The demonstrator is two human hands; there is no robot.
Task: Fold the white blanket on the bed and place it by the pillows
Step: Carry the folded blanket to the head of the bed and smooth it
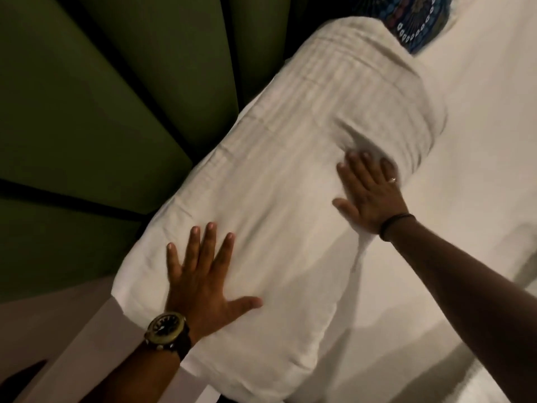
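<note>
A long white striped pillow (290, 158) lies diagonally along the green padded headboard (96, 117). My left hand (200, 274), with a watch on the wrist, presses flat on the pillow's near end, fingers spread. My right hand (369, 193), wearing a ring and a dark wristband, presses flat on the pillow's middle right side, where the fabric creases. The white bed sheet (470, 170) stretches away to the right. I cannot pick out a separate white blanket in this view.
A blue patterned cushion (418, 21) sits beyond the pillow's far end at the top. The bed's edge and a pale surface (58, 330) show at lower left. A raised fold of white bedding (517, 251) lies at the right edge.
</note>
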